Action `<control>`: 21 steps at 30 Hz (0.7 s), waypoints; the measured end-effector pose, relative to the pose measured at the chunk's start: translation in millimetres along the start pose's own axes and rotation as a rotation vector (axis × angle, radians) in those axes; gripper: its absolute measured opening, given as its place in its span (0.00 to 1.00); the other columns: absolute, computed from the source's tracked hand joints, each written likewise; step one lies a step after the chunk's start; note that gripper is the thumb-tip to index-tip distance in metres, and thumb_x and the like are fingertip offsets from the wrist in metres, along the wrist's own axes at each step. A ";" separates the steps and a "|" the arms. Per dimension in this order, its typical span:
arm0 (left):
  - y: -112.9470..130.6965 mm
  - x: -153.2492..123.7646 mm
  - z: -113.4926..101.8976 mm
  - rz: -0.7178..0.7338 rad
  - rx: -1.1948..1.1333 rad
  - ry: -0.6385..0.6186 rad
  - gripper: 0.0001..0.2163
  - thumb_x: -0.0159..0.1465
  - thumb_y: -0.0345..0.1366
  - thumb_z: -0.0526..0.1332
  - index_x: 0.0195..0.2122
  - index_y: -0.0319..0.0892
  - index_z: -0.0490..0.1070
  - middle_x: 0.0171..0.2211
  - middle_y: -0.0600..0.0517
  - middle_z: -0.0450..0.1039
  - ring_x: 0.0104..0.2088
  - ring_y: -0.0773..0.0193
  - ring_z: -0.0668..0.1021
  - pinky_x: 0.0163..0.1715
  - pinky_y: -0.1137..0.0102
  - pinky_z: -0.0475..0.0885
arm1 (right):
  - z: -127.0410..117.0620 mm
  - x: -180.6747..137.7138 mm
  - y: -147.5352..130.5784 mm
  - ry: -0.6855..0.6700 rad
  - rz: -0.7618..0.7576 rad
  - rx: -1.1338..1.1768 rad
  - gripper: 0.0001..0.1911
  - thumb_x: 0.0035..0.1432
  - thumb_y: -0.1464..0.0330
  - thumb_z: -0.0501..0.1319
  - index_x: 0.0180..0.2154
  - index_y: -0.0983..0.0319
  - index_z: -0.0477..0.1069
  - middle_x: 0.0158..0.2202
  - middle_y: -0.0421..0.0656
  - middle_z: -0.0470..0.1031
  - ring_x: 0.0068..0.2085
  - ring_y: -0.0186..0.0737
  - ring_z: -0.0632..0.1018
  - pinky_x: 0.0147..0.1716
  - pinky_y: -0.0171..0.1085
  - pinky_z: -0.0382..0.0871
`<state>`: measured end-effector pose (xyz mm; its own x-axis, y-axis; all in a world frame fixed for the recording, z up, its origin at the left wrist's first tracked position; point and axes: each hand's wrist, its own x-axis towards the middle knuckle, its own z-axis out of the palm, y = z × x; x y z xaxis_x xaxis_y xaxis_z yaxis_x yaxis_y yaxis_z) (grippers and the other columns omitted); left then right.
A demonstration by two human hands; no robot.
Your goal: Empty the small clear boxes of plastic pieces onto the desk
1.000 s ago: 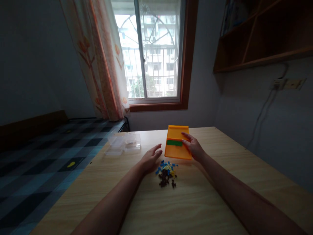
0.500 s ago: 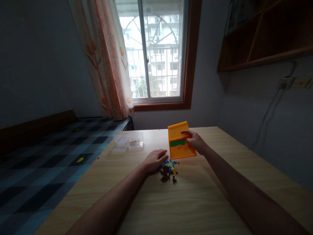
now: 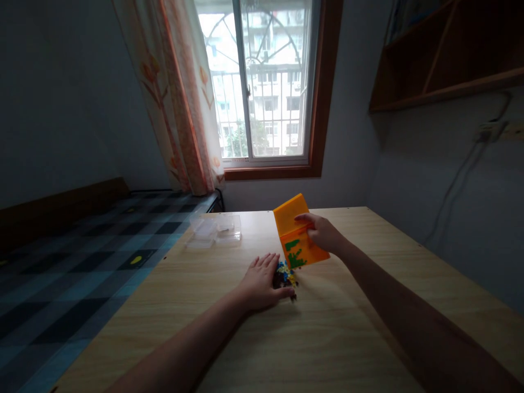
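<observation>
My right hand (image 3: 323,233) grips an orange tray (image 3: 298,232) by its right edge and holds it tilted, its near end lowest. Green pieces (image 3: 295,256) lie loose in that low end. Just below the tray's low corner sits a small pile of blue, yellow and dark bricks (image 3: 285,275) on the wooden table (image 3: 327,333). My left hand (image 3: 262,281) lies flat on the table with its fingers stretched out, pressed against the left side of the pile and covering part of it.
A clear plastic box (image 3: 215,230) with compartments stands at the table's far left. Left of the table is a bed with a checked cover (image 3: 73,256). A window and curtain are behind, a wooden shelf (image 3: 446,54) on the right wall.
My right hand has raised and tilted the orange tray, and the green pieces have slid to its low end. My left hand has moved right onto the brick pile.
</observation>
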<state>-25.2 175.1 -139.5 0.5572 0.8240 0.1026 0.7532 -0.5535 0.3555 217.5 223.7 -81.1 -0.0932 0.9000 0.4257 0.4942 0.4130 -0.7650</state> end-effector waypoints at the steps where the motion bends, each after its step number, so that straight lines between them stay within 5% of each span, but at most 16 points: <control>1: 0.9 -0.6 0.7 0.005 0.004 -0.001 0.47 0.56 0.63 0.62 0.69 0.39 0.53 0.69 0.37 0.51 0.69 0.42 0.54 0.67 0.49 0.45 | 0.6 -1.0 -1.8 -0.002 -0.006 -0.022 0.31 0.44 0.82 0.52 0.49 0.61 0.76 0.48 0.44 0.78 0.46 0.41 0.78 0.48 0.38 0.73; 11: 15.0 -7.6 1.5 -0.008 0.081 -0.058 0.50 0.56 0.64 0.60 0.71 0.37 0.46 0.71 0.36 0.45 0.70 0.42 0.49 0.68 0.47 0.41 | 5.0 -9.6 -23.6 0.012 -0.062 -0.175 0.30 0.48 0.84 0.52 0.51 0.63 0.75 0.48 0.47 0.78 0.46 0.41 0.78 0.50 0.39 0.71; 21: 17.7 -8.4 1.0 -0.013 0.119 -0.013 0.49 0.55 0.64 0.61 0.70 0.38 0.50 0.70 0.37 0.50 0.69 0.41 0.53 0.68 0.45 0.45 | 10.2 -25.4 -56.5 -0.043 -0.238 -0.350 0.27 0.53 0.82 0.52 0.53 0.63 0.72 0.51 0.49 0.76 0.49 0.43 0.76 0.51 0.39 0.69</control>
<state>-16.2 158.2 -135.0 0.5508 0.8301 0.0864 0.7963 -0.5537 0.2435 183.1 178.9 -53.7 -0.2720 0.7935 0.5444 0.7175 0.5443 -0.4347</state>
